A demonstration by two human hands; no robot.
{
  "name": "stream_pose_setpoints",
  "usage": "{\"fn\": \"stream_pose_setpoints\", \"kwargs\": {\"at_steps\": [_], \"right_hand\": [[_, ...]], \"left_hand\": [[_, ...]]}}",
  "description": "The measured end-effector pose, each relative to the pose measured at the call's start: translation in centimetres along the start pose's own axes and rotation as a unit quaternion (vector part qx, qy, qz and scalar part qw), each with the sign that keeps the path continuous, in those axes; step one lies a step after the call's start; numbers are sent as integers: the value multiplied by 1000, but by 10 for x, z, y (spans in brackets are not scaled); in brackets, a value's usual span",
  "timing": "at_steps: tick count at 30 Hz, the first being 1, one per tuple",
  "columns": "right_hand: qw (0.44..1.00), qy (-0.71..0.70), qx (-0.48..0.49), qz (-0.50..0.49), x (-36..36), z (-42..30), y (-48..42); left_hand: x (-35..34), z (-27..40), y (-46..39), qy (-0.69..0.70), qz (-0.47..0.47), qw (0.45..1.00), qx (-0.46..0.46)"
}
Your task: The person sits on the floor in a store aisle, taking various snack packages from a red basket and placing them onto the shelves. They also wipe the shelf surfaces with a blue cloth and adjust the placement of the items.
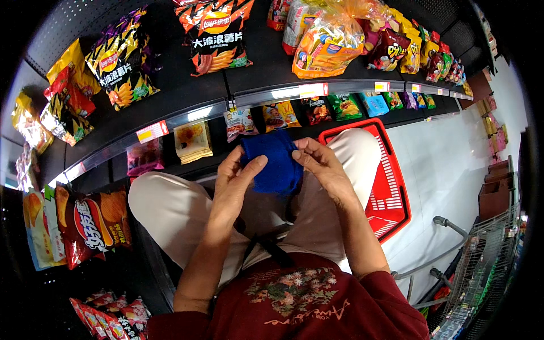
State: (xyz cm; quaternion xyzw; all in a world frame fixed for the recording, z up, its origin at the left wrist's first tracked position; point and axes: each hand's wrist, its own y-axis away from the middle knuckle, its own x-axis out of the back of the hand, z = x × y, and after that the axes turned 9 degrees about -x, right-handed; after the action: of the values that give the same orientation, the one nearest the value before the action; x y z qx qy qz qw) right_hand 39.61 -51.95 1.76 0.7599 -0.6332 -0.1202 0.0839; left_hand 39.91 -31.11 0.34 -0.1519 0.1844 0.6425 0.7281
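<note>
A folded blue cloth [274,163] is held up between my two hands, above my bent knees. My left hand [233,182] pinches its left edge between thumb and fingers. At the upper right edge, my right hand [325,165] grips the cloth with thumb and index finger. Just beyond the cloth is the low shelf, with a small pink-and-white snack packet [240,123] and a yellow-and-red snack packet [280,115] on it. A cream-coloured packet [193,142] lies to the left of these.
Black shelving [263,80] curves across the front, bearing Lay's chip bags [216,38] and an orange-wrapped snack bundle [329,46]. A red plastic basket [401,191] stands by my right knee. At the lower right is a wire shopping cart [480,255]. More chip bags [91,225] fill the left shelf.
</note>
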Motion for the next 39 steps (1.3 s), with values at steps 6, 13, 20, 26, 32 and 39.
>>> {"fn": "stream_pose_setpoints", "kwargs": {"at_steps": [6, 13, 20, 26, 32, 39], "right_hand": [[998, -39, -41, -15, 8, 20, -4], [993, -119, 11, 1, -18, 22, -7], [918, -367, -143, -40, -16, 50, -19], [883, -430, -185, -47, -11, 63, -25], [893, -409, -181, -44, -14, 58, -23], [933, -270, -239, 8, -19, 47, -16]], "left_hand": [[7, -1, -9, -10, 44, 999, -18], [-21, -6, -10, -323, 11, 927, -189], [-34, -20, 3, -585, -130, 747, -287], [-25, -29, 14, -573, -163, 740, -313], [-15, -31, 15, -468, -129, 843, -231], [-1, 1, 5, -328, -22, 940, -89]]}}
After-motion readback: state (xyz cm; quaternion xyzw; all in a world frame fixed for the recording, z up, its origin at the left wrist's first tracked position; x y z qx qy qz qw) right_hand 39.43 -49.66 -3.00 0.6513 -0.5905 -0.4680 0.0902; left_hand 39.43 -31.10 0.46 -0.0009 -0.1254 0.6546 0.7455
